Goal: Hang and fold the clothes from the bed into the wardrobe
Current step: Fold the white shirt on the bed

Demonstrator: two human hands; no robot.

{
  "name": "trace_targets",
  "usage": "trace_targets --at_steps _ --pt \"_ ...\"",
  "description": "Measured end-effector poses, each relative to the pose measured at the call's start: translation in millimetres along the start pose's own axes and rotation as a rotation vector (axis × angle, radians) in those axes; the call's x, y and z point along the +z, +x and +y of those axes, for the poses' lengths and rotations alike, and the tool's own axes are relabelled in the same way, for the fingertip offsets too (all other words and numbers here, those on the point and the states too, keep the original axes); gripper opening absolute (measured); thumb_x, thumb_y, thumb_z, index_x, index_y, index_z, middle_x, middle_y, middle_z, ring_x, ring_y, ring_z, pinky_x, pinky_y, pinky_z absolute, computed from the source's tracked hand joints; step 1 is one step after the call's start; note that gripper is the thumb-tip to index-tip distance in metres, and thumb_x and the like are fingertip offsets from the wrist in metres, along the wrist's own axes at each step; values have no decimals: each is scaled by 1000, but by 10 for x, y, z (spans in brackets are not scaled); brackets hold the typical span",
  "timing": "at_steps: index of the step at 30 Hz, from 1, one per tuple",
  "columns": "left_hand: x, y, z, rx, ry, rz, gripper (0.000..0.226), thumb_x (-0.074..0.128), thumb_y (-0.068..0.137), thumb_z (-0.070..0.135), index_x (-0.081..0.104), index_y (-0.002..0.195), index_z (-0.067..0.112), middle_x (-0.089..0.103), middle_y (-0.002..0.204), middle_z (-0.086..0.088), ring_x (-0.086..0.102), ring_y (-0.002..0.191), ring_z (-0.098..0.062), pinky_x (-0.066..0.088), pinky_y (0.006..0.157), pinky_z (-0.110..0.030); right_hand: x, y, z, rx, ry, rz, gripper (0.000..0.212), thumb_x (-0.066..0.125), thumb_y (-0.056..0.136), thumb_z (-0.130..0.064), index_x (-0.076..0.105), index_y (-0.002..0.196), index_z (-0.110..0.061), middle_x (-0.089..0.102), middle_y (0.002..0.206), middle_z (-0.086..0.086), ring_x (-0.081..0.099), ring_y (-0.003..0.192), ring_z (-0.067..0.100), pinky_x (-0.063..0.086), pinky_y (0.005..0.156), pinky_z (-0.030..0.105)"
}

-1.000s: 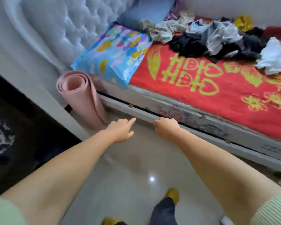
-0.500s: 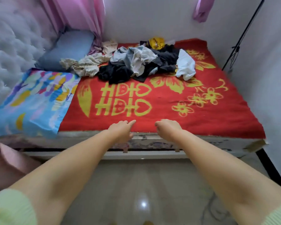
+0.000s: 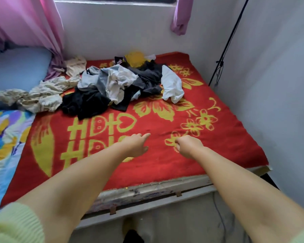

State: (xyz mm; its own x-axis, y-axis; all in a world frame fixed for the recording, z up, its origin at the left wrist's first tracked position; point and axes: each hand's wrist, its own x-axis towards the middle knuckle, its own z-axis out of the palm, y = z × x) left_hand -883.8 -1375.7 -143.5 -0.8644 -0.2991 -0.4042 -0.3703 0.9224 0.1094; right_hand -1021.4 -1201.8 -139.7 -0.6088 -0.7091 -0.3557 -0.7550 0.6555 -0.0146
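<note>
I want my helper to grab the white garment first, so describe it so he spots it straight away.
Look at the red blanket with yellow flowers, then the clothes pile near the window wall. The white garment lies at the pile's right edge, plain bright white, beside dark grey clothes.

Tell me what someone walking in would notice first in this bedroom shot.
The red blanket with big yellow symbols and flowers covers most of the bed. A heap of crumpled clothes in black, grey, white and beige lies on its far side, near the wall. In the foreground two bare forearms reach out over the blanket, the left hand pointing a finger, the right hand curled and empty.
</note>
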Motion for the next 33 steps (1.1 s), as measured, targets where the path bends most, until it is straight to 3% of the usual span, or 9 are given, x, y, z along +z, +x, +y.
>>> trace_targets --at_steps 5,11,21,26,29,31,33 --pt "-439 787 -298 16 9 -2 64 38 99 43 6 152 29 40 140 -10 52 103 -26 35 52 -28 -245 649 172 97 83 11 32 36 98 -18 56 123 -17 62 119 5 60 102 26 47 73 33" --pt "-555 1621 -247 84 -18 -66 63 38 99 43 6 152 29 40 140 -9 48 119 -28 42 71 -33 -322 1354 560 155 105 -52 34 33 100 -22 54 127 -17 60 121 6 59 104 26 47 76 33" --pt "-533 3338 -198 -20 -97 -140 61 37 100 39 9 152 28 43 136 -8 50 114 -26 44 70 -34 -160 3085 1462 70 171 -192 35 34 100 -24 53 130 -20 60 124 5 59 105 26 42 70 30" --pt "-322 4427 77 -77 -122 -144 55 37 100 33 17 150 23 46 134 -8 51 114 -27 43 69 -35 265 4065 1980 53 197 -265 36 33 100 -21 54 128 -15 58 124 5 58 105 24 52 82 37" --pt "-184 5078 211 -115 -125 -62 52 38 99 30 23 148 19 46 132 -9 50 114 -28 42 73 -37 607 4678 2172 38 235 -305 43 33 101 -27 40 142 -17 36 146 9 37 132 29 41 102 46" --pt "-106 5462 254 -149 -144 -4 50 40 98 27 26 145 17 46 131 -9 47 117 -28 45 78 -39 886 5009 2245 10 222 -357 53 30 102 -35 18 152 -22 7 160 8 6 147 28 19 116 51" --pt "-23 5754 264 -178 -178 36 53 42 97 26 24 146 17 42 135 -9 45 120 -28 48 83 -41 1225 5165 2292 -17 204 -360 59 25 103 -41 -2 153 -28 -16 160 3 -17 147 22 -2 116 54"
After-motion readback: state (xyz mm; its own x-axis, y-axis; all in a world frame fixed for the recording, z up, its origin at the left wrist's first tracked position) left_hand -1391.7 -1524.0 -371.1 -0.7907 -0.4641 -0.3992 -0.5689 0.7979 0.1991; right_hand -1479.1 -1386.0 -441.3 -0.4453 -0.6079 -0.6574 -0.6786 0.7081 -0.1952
